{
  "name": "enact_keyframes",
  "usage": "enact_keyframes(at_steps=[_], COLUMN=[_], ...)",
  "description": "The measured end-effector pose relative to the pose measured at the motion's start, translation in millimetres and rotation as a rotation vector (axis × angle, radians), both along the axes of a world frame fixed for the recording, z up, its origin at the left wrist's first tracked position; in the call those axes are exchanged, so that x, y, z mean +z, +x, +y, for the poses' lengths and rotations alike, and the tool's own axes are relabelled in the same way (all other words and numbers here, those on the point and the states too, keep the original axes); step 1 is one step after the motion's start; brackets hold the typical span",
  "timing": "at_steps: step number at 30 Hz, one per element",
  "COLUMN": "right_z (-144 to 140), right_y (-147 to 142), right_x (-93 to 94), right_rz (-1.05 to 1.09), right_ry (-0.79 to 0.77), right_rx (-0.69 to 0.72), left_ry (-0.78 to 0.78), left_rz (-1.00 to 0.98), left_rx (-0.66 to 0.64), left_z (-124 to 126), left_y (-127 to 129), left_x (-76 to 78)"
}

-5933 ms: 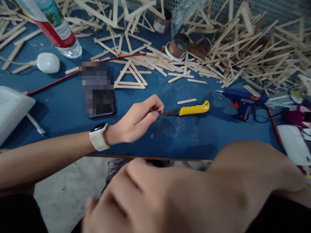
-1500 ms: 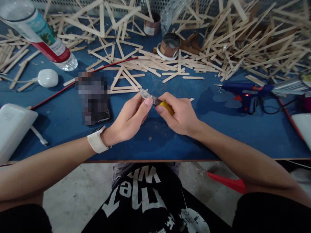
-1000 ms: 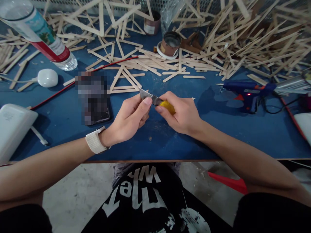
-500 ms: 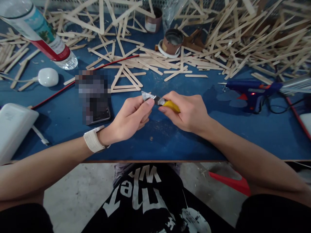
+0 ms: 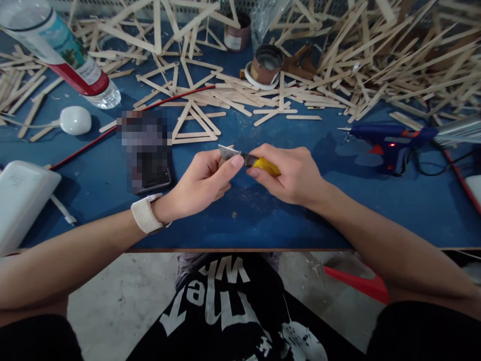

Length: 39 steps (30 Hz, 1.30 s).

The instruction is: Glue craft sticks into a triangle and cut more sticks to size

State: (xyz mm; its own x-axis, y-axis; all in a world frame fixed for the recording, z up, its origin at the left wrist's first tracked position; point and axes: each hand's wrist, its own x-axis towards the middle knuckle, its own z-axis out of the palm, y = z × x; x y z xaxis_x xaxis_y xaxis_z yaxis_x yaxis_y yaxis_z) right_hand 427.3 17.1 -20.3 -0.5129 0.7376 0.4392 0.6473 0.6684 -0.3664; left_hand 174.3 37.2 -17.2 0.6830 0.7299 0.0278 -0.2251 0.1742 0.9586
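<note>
My right hand (image 5: pixel 291 173) is wrapped round the yellow handle of a utility knife (image 5: pixel 268 166). The blade points left and reaches over the closed fingers of my left hand (image 5: pixel 203 180). My left thumb lies against the blade near its middle. Behind the blade shows a small pale edge, perhaps of a wooden piece pinched in my left fingers; most of it is hidden. Both hands are held over the blue table (image 5: pixel 244 220). Just beyond my left hand lies a triangle of craft sticks (image 5: pixel 195 135).
A phone (image 5: pixel 152 175) lies left of my hands. A blue glue gun (image 5: pixel 391 143) with a lit red light rests at right. Loose craft sticks (image 5: pixel 356 75) heap along the back. At left stand a bottle (image 5: pixel 82 75), a white case (image 5: pixel 75 120) and a white box-shaped device (image 5: pixel 26 200).
The knife blade has turned slightly and shifted a little to the right in my grip. My left thumb has slid slightly right along it. The rest looks the same.
</note>
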Motion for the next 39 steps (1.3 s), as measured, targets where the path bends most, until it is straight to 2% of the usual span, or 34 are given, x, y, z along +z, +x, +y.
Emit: enact_keyframes(at_steps=[8,15,19,27,35,37,39], right_z=[1.2,3.6,3.3,4.1,6.5,4.7,4.8], right_y=[2.1,4.9,6.1,7.7,7.5,5.4,5.9], right_x=[-5.1,-6.2,-5.8,5.7,2.0,1.2,2.2], right_rz=[-0.021,-0.008,-0.014,-0.087,-0.068,-0.031,0.014], right_ry=[0.103,0.126,0.093,-0.077,-0.042,-0.011,0.016], right_rx=[-0.05,0.028,0.042,-0.013,0.011,-0.037,-0.151], left_ry=[-0.084,-0.227,-0.276,-0.325,-0.349,-0.347,-0.335], left_rz=[0.015,-0.05,-0.031,-0.001,0.006,-0.013,-0.032], left_rx=[-0.013,-0.107,-0.167,-0.229,-0.296,-0.315,-0.329], left_z=[-2.0,-4.7,-5.0,-3.9,-4.8,-5.1,-5.2], left_y=[0.3,0.8,-0.4,-4.0,-6.3,-6.3,-6.1], left_x=[3.0,15.4,19.2,20.3,22.1,22.8,23.1])
